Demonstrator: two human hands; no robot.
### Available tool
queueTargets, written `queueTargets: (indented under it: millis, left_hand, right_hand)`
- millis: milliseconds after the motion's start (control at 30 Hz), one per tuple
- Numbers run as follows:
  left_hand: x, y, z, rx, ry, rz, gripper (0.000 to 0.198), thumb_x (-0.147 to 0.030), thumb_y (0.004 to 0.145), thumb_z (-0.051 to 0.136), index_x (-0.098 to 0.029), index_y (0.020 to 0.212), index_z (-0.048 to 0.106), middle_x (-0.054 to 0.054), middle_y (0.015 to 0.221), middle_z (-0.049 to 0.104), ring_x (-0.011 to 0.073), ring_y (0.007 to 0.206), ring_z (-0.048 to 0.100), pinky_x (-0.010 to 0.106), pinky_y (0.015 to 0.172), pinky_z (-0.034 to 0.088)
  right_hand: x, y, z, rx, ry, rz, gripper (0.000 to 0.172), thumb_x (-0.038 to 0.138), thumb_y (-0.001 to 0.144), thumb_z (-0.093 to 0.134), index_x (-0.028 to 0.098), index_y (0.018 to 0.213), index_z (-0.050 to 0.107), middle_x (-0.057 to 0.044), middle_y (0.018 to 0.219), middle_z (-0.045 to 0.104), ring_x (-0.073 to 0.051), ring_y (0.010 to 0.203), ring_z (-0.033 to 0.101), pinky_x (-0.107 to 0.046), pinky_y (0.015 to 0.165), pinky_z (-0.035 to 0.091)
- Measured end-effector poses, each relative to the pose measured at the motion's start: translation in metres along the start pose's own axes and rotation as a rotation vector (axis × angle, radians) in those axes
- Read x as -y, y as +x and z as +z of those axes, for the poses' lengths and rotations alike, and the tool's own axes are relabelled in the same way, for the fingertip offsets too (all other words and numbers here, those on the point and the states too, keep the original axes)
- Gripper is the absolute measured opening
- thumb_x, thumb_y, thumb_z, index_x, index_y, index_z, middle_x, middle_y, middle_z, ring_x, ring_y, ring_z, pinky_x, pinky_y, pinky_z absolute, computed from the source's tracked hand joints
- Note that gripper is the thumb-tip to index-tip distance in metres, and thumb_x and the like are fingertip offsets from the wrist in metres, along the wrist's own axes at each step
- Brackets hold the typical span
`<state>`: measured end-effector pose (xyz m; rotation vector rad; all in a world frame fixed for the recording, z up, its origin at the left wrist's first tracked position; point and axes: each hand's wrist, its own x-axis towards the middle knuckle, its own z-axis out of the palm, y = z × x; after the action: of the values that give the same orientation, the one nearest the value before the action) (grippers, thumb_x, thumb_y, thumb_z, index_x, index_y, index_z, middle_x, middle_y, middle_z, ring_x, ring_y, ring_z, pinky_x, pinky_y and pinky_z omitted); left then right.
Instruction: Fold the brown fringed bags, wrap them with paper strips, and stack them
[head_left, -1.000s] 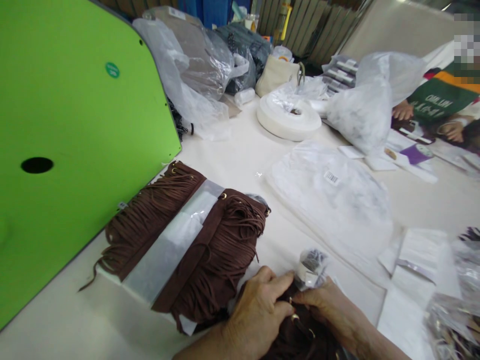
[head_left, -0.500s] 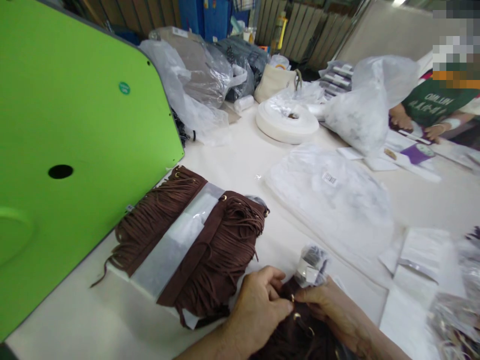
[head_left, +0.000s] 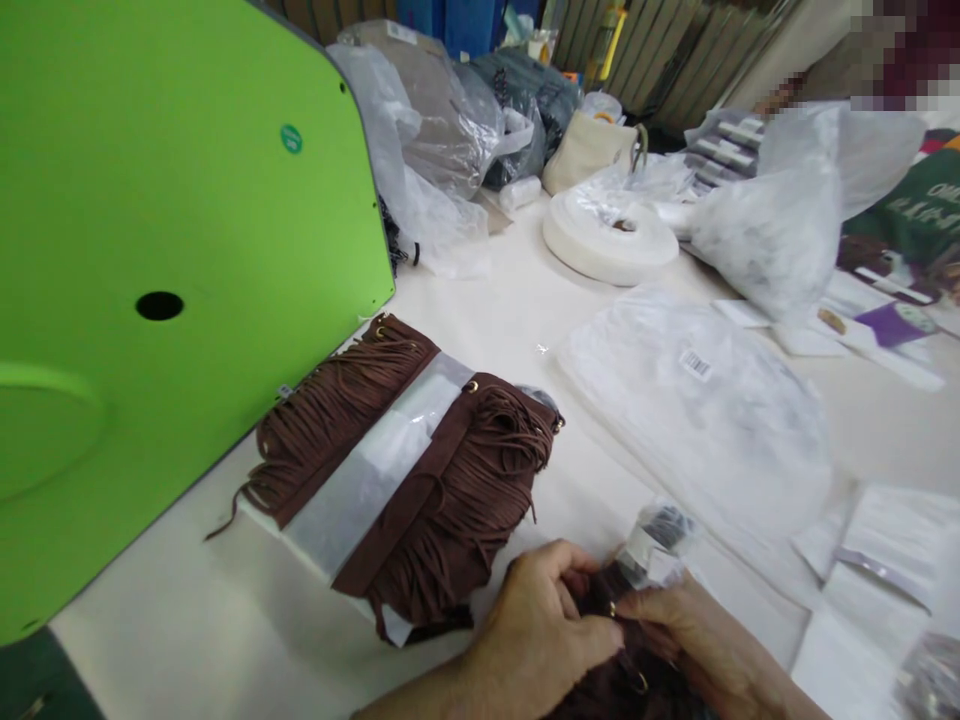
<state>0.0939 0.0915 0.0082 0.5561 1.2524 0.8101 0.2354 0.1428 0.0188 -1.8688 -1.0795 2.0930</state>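
At the bottom of the head view, a dark brown fringed bag (head_left: 626, 675) with gold rings lies under both my hands. My left hand (head_left: 544, 625) pinches its top edge from the left. From the right, my right hand (head_left: 686, 620) grips the same edge close to a gold ring; its lower fingers are partly hidden. A plastic-wrapped bundle (head_left: 656, 545) stands out just above my right hand. Left of my hands, two brown fringed pieces, a nearer one (head_left: 457, 500) and a farther one (head_left: 345, 420), lie with a translucent sheet (head_left: 382, 465) between them.
A green panel (head_left: 225, 200) stands along the left. A flat clear bag (head_left: 697, 400) with a barcode label, a white tape roll (head_left: 607, 240) and a stuffed plastic bag (head_left: 787, 220) lie on the white table. White packets (head_left: 885, 560) are at right; a co-worker's green sleeve (head_left: 919, 200) shows behind.
The whole view has shifted, so things appear farther right. Both hands keep hold of the brown bag's edge, fingers slightly moved. At the far right, the co-worker is now mostly out of view.
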Motion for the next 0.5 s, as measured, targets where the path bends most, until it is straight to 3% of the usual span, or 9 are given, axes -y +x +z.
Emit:
queueTargets:
  millis: [167,300,400,500]
  left_hand:
    - [0.005,0.003,0.000,-0.021,0.147,0.118,0.013,-0.020,0.064,0.059,-0.015,0.075,0.062,-0.006,0.053,0.048,0.0076,0.049,0.042,0.018,0.046,0.030]
    - [0.000,0.005,-0.004,0.060,0.110,0.057,0.012,-0.021,0.064,0.051,-0.015,0.072,0.058,-0.008,0.042,0.042,0.0081,0.038,0.037,0.020,0.039,0.026]
    - [-0.001,0.006,-0.007,0.102,0.075,0.026,0.016,-0.024,0.061,0.050,-0.015,0.072,0.059,-0.008,0.038,0.041,0.0081,0.036,0.035,0.020,0.038,0.026]
    - [-0.001,0.007,-0.009,0.125,0.057,0.009,0.027,-0.029,0.059,0.052,-0.013,0.079,0.060,-0.007,0.038,0.043,0.0081,0.036,0.036,0.019,0.039,0.027]
  right_hand:
    - [0.005,-0.004,0.008,-0.018,0.061,-0.012,0.011,0.015,0.050,0.060,0.015,0.062,0.060,0.003,0.053,0.058,-0.010,0.048,0.049,-0.021,0.048,0.036]
    - [0.010,-0.008,0.012,0.048,0.116,-0.063,0.010,0.021,0.054,0.067,0.015,0.059,0.061,0.004,0.050,0.056,-0.009,0.045,0.046,-0.021,0.047,0.035]
    - [0.009,-0.011,0.011,0.115,0.124,-0.111,0.020,0.032,0.059,0.070,0.014,0.062,0.064,0.002,0.053,0.058,-0.011,0.051,0.050,-0.023,0.053,0.039]
    - [0.002,-0.012,0.007,0.099,0.055,-0.150,0.030,0.041,0.064,0.068,0.012,0.073,0.069,-0.002,0.059,0.062,-0.015,0.059,0.055,-0.027,0.061,0.042]
